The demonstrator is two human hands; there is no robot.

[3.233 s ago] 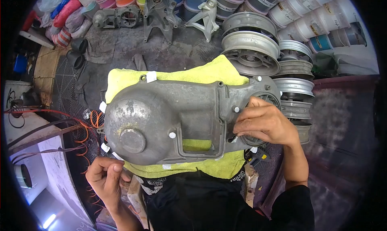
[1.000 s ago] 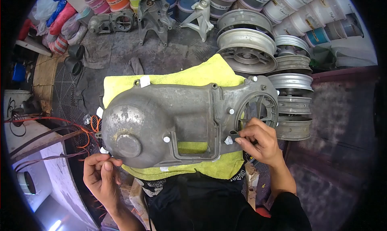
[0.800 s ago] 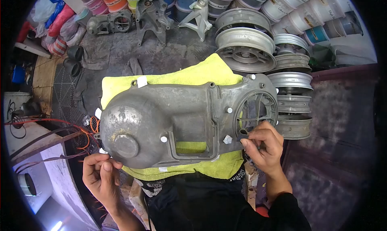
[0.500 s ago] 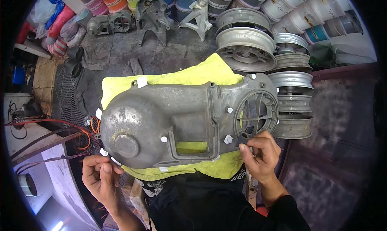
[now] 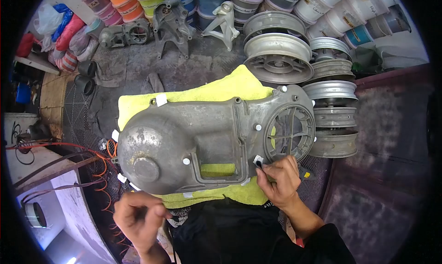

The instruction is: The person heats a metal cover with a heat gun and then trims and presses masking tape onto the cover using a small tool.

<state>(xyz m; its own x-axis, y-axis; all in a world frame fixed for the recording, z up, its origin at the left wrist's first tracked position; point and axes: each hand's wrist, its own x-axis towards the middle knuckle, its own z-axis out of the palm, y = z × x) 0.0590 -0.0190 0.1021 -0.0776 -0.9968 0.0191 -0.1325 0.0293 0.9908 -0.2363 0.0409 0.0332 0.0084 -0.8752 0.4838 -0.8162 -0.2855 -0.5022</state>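
Note:
A large grey metal engine cover (image 5: 212,121) lies on a yellow-green towel (image 5: 221,90), with my lap below it. White tape pieces (image 5: 161,99) and round white plugs (image 5: 186,161) sit at several of its bosses and along its edge. My right hand (image 5: 280,183) is over its lower right side. Thumb and fingers there pinch a small dark object, its tip against a white tape piece (image 5: 258,159); its kind is unclear. My left hand (image 5: 140,222) is below the cover's lower left edge, fingers curled and thumb near the index finger; what it holds, if anything, cannot be made out.
Metal wheel rims (image 5: 278,52) are stacked at the back right. Grey metal brackets (image 5: 172,26) and a smaller cover (image 5: 124,36) stand at the back before labelled tubs (image 5: 212,3). Orange hose and cables (image 5: 69,146) run along the left. A dark panel (image 5: 382,158) stands at right.
My right hand has moved left from beside the round grille to the white tape piece. My left hand has moved down and right, off the cover's edge. The view has shifted slightly.

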